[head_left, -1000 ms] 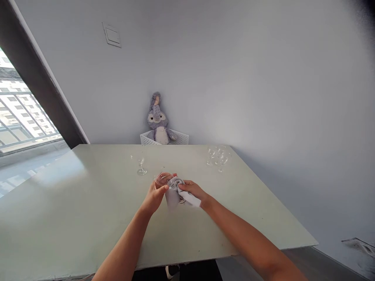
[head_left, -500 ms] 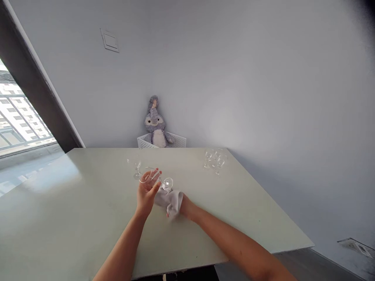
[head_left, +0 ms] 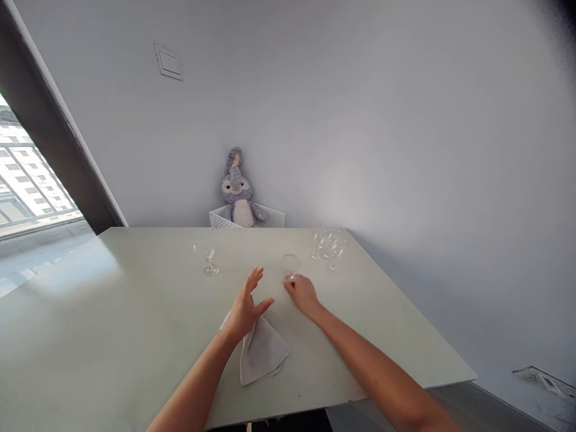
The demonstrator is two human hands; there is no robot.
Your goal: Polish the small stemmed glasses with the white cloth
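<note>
A clear stemmed glass [head_left: 290, 264] stands out in front of my right hand [head_left: 302, 294], whose fingers are closed around its lower part; the stem is mostly hidden. Fingers spread and holding nothing, my left hand [head_left: 247, 306] hovers over a light grey cloth [head_left: 264, 354]. That cloth lies loosely crumpled on the table, partly covered by my left hand and wrist. Another stemmed glass [head_left: 209, 258] stands upright farther back on the left. Several similar glasses [head_left: 330, 245] are grouped close together at the back right.
The pale table [head_left: 135, 324] reaches back to a white perforated basket [head_left: 270, 217] holding a grey plush toy [head_left: 238, 192]. A grey wall [head_left: 405, 180] runs along the right side. On the left is a dark-framed window [head_left: 67, 120].
My left hand has let go of the glass and opened. My right hand has released the cloth, which now lies on the table, and has carried the glass to the right.
</note>
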